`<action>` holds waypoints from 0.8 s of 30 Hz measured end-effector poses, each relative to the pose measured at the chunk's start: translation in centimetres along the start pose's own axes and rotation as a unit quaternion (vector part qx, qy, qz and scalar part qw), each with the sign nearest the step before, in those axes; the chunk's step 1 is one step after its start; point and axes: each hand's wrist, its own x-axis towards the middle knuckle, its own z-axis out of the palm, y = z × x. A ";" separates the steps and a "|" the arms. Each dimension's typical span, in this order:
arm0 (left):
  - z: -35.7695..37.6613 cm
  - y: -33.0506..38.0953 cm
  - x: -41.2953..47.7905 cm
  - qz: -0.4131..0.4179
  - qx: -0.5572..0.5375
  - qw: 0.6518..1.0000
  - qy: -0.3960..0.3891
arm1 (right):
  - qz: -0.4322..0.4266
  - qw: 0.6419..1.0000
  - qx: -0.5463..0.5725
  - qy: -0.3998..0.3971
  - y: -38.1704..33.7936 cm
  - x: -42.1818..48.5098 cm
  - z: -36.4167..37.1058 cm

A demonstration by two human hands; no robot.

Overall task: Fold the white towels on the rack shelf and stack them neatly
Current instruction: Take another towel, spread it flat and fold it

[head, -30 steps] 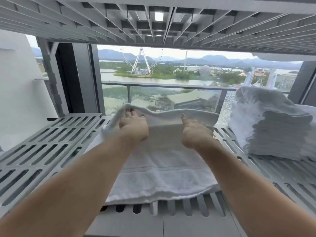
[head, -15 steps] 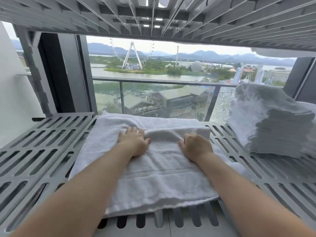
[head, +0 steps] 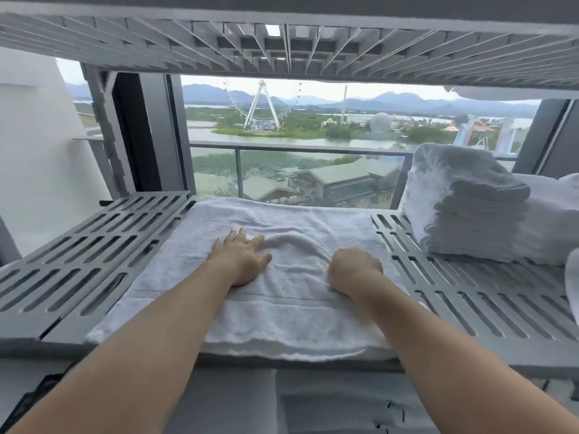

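Lying flat on the slotted grey rack shelf (head: pixel 94 261), at the centre of view: one white towel (head: pixel 282 317). A woven band crosses it near the 6 o'clock edge, which reaches the shelf's front lip. How many layers it has cannot be told from the thick front hem.

- Left hand (head: pixel 241 261): palm down on the towel, at 9 o'clock from the towel's middle. The fingers are straight and spread, pointing to 1 o'clock. The grip is wide and holds nothing. Soft creases fan out from the fingertips.
- Right hand (head: pixel 354 270): resting on the towel at 3 o'clock from its middle, knuckles up. The fingers are tucked under and hidden by the back of the hand. Whether the grip pinches cloth cannot be told.
- Both forearms are bare and run out of the frame at 6 o'clock.
- Stack of folded towels (head: pixel 476 220): white, on the same shelf at 2 o'clock from the spread towel and apart from it. The folded edges face the camera. More white cloth lies behind the stack, toward 3 o'clock, and its shape is unclear.
- White cloth edge (head: pixel 572 289): at 3 o'clock, cut off by the frame, so what it is cannot be told.
- Upper shelf (head: pixel 282 45): a grey grid seen from its underside, across 12 o'clock.
- Beyond the rack: a glass balcony railing (head: pixel 297 147) and a distant Ferris wheel (head: pixel 261 104).
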 end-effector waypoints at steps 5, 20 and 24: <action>0.3 -0.3 -3.6 0.095 -0.026 0.995 -0.005 | -0.102 0.990 0.034 0.091 0.3 -3.0 -0.2; -1.5 8.2 -3.9 -0.037 0.034 0.998 0.041 | -0.101 0.987 0.128 -0.016 8.2 -5.6 3.3; -0.5 12.4 -3.9 0.156 -0.047 0.987 -0.004 | -0.113 0.965 0.235 0.020 9.9 -4.7 2.4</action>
